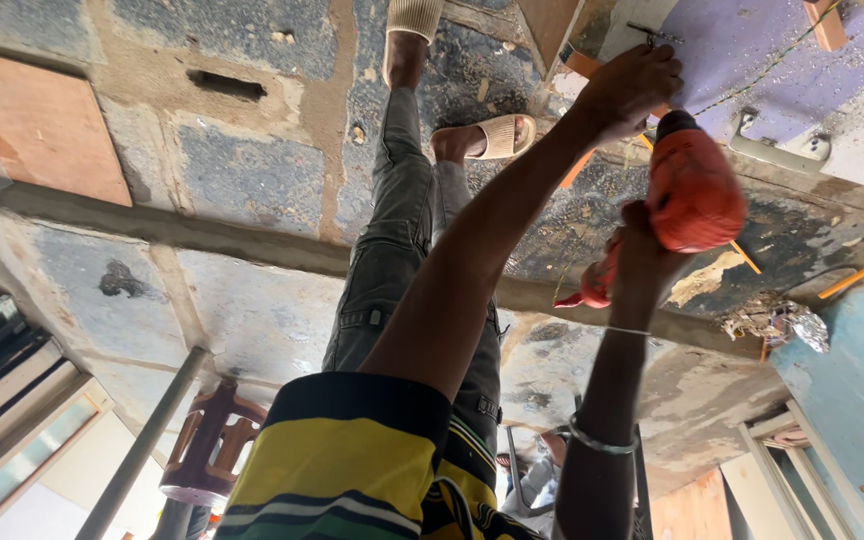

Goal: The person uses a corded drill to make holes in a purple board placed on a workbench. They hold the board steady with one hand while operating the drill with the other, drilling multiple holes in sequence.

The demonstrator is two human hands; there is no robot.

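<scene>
My left hand [627,90] reaches forward on a long bare arm and rests its fingers on a purple board [752,50], pinching a small metal fitting [652,33] against it. Just below, my right hand [640,255], a thin bangle on its wrist, grips the handle of a red power drill [697,190]. The drill's nose points toward the board close to the left hand's fingers; its bit is hidden. A grey metal bracket [774,152] is fixed on the board further right.
My legs in grey jeans [392,220] and beige sandals [497,135] stretch over a stone-slab floor [252,180]. A brown plastic stool [214,440] and a metal pipe [147,445] stand lower left. Crumpled foil [787,322] and wooden frames [782,470] lie right. An orange board [42,120] lies far left.
</scene>
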